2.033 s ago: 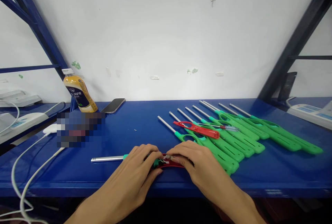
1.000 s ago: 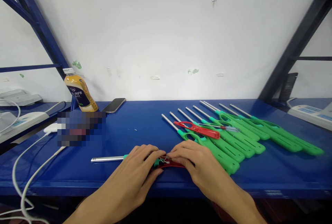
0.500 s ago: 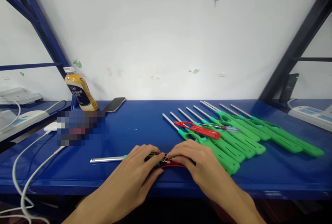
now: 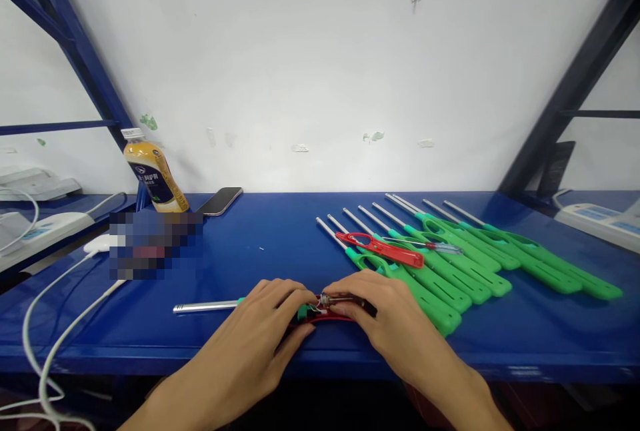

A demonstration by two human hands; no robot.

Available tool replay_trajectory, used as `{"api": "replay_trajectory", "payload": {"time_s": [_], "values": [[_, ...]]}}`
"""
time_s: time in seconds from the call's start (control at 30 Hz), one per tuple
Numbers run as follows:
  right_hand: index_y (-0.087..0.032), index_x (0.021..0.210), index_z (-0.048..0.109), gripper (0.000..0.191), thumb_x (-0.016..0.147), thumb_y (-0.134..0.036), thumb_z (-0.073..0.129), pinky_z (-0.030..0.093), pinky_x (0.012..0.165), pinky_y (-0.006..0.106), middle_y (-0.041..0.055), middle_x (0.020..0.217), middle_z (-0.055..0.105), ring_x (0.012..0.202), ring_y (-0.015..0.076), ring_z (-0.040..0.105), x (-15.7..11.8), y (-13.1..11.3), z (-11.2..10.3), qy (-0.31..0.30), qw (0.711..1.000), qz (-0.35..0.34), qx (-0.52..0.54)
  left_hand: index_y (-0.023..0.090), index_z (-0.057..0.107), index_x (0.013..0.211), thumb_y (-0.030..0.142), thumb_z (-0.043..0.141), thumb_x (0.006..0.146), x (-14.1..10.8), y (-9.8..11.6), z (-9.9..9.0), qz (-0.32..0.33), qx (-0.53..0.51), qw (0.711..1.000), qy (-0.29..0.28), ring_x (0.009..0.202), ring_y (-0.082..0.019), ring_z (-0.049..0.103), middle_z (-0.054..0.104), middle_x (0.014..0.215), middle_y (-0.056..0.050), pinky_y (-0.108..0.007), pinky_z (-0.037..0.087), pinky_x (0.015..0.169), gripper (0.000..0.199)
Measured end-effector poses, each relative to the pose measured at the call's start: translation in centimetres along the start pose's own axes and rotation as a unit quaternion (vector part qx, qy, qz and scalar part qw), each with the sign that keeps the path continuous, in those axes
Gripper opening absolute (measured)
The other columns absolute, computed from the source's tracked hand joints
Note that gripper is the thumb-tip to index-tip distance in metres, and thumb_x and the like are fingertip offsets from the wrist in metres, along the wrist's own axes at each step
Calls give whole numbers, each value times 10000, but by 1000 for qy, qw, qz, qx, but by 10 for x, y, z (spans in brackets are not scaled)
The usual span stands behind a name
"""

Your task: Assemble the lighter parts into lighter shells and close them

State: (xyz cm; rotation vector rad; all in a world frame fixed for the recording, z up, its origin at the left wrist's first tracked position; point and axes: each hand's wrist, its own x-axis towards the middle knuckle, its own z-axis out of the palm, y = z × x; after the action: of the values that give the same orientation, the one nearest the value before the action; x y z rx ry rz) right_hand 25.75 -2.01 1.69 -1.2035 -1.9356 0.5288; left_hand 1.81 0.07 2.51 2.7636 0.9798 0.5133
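A long-necked lighter (image 4: 206, 308) lies across the front of the table, its metal tube pointing left and its red casing opened up. My left hand (image 4: 270, 318) is closed around its green-collared middle. In the casing, a green part (image 4: 303, 312) and thin white wires show between my hands. My right hand (image 4: 387, 304) pinches a dark fuel tank (image 4: 345, 298) with a metal valve at its left end, just over the red shell (image 4: 333, 316). My palm and fingers hide the tank's far end.
Several green lighters (image 4: 430, 301) lie in a slanted row at the right. On top of them rest a loose red casing half (image 4: 387, 250) and a screwdriver (image 4: 444, 248). A phone (image 4: 223, 201), a drink bottle (image 4: 156, 176) and white cables (image 4: 75, 324) occupy the left side.
My right fingers have shifted slightly, and the dark tank with its valve now shows between them. My left fingers have moved a little, exposing more of the green part.
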Motion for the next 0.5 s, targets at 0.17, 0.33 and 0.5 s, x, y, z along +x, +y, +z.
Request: {"api": "replay_trajectory", "payload": {"time_s": [0.17, 0.33, 0.5], "values": [[-273, 1052, 828, 245, 1012, -103, 656, 567, 921, 304, -3, 1079, 818, 1005, 194, 741, 0, 1, 0, -8, 1000, -24, -15, 318, 520, 1399, 220, 519, 1110, -1, 0, 0, 4, -2, 1000, 4, 1167, -243, 625, 634, 1316, -31, -456, 530, 1025, 305], [-246, 1112, 801, 277, 1049, -95, 577, 563, 947, 325, 20, 1108, 815, 1040, 205, 733, -2, 2, 0, -12, 998, -46, -39, 317, 508, 1422, 225, 515, 1108, -1, -1, 2, 9, 5, 1000, 17, 1167, -254, 623, 624, 1326, -40, -466, 540, 1023, 328], [-237, 1194, 773, 349, 1065, -63, 499, 560, 934, 344, 32, 1149, 801, 1050, 208, 726, -2, 5, 0, -14, 996, -57, -60, 298, 526, 1422, 234, 530, 1100, -1, -2, 4, 12, 8, 999, 28, 1165, -257, 629, 628, 1323, -51, -460, 552, 1025, 328]]}}
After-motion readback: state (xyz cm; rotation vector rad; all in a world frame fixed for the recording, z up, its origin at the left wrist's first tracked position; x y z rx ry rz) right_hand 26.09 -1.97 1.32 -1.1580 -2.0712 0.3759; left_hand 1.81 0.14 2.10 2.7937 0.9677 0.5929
